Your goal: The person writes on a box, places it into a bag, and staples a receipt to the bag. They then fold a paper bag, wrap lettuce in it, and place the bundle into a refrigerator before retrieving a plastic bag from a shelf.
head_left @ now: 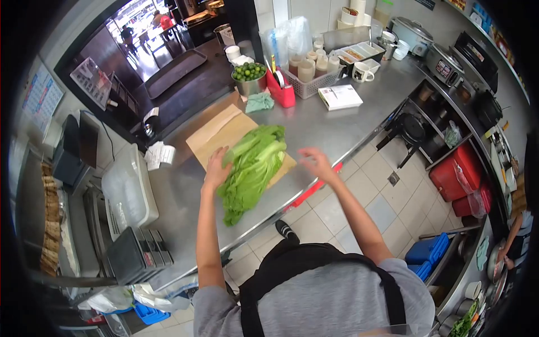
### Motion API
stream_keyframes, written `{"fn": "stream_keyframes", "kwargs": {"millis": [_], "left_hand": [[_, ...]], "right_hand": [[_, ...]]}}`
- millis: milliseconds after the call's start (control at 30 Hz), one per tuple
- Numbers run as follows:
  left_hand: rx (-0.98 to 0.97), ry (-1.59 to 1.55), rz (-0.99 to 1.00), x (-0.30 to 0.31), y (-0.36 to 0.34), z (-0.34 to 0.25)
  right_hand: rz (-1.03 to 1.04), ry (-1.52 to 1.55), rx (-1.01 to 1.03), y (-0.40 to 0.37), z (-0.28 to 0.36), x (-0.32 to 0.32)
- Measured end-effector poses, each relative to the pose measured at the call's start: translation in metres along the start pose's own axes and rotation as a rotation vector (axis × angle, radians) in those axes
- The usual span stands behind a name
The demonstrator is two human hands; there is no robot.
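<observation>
A large bunch of leafy green lettuce (255, 168) lies across a flat brown sheet (210, 135) on the steel counter, its leaf tips reaching past the sheet toward the front edge. My left hand (216, 169) rests against the left side of the leaves, fingers stretched out, some tips overlapping the greens. To the right of the bunch, my right hand (316, 164) hovers near the counter's front edge, apart from the lettuce. Its fingers are spread and slightly blurred, with nothing in them.
Behind the sheet stand a metal pot of limes (249, 78), a green cloth (259, 101), a red holder (280, 89) and a basket of bottles (310, 84). A white plastic bin (147, 194) sits left. Another person's hand (509, 262) shows at far right.
</observation>
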State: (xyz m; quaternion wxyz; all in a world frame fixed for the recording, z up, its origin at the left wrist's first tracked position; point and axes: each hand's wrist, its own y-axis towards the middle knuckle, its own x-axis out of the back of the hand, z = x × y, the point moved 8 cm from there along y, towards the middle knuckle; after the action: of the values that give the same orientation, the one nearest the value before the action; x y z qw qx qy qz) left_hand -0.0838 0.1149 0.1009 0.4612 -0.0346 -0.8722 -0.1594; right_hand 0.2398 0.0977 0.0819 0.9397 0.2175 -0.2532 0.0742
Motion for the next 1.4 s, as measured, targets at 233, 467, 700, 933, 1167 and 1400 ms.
{"fn": "stream_keyframes", "kwargs": {"millis": [233,467,700,933,1167,1400], "left_hand": [[0.099,-0.263,0.525,-0.038,0.051,0.017],[0.24,-0.608,0.481,-0.034,0.061,0.054],[0.34,-0.814,0.219,0.056,0.062,0.013],[0.102,-0.358,0.188,0.055,0.044,-0.064],[0.223,0.101,0.224,-0.014,-0.001,-0.072],[0.166,0.256,0.226,-0.026,-0.004,-0.062]], "right_hand": [[0.233,-0.313,0.133,0.064,0.023,-0.069],[0.385,-0.149,0.001,0.076,0.005,-0.081],[0.374,0.126,0.064,0.081,-0.007,-0.071],[-0.077,0.542,-0.307,0.102,-0.038,0.003],[0.278,-0.172,0.362,0.116,0.059,0.0],[0.582,-0.373,0.403,0.088,0.039,-0.071]]}}
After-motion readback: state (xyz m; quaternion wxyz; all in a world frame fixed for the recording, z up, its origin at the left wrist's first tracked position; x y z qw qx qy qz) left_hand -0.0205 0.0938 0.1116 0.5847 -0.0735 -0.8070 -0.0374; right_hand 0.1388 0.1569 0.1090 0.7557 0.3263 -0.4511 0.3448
